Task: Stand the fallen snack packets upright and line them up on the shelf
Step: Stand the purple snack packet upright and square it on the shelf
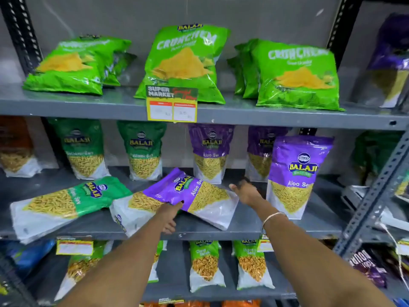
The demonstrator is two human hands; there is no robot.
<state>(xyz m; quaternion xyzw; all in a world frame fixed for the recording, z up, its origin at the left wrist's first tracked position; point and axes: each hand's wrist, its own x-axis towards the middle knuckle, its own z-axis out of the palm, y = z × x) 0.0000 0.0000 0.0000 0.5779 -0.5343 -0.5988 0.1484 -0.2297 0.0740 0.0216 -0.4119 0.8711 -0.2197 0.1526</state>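
Right now, seen from the head camera, both bare arms reach in from about 6 o'clock toward the middle shelf [254, 227] of a grey metal rack. The left hand [170, 214] lies on the lower edge of a fallen purple packet [194, 193], its fingers extended against the packet's near side and partly curled under; it touches the packet, but I cannot tell whether it has a real grip. The right hand [244, 191] is spread loosely, thumb out to 9 o'clock, just beside that packet's far corner, and whether it touches is unclear. A thin bracelet [273, 217] circles the right wrist. The purple packet lies flat and tilted, its top pointing to about 10 o'clock, overlapping a second fallen packet [130, 209] beneath it. At 9 o'clock of these, a fallen green packet [66, 204] lies on its side near the shelf's front edge. At 3 o'clock of the right hand, an upright purple packet [296, 176] stands at the front. Along the back of the same shelf stand two green packets [86, 149] and purple packets [210, 154], all upright. On the shelf above, bright green Crunchem bags [183, 63] lean back in three groups, with a yellow price tag [172, 105] clipped to the shelf edge at 12 o'clock. The shelf below holds more upright green packets [205, 264].
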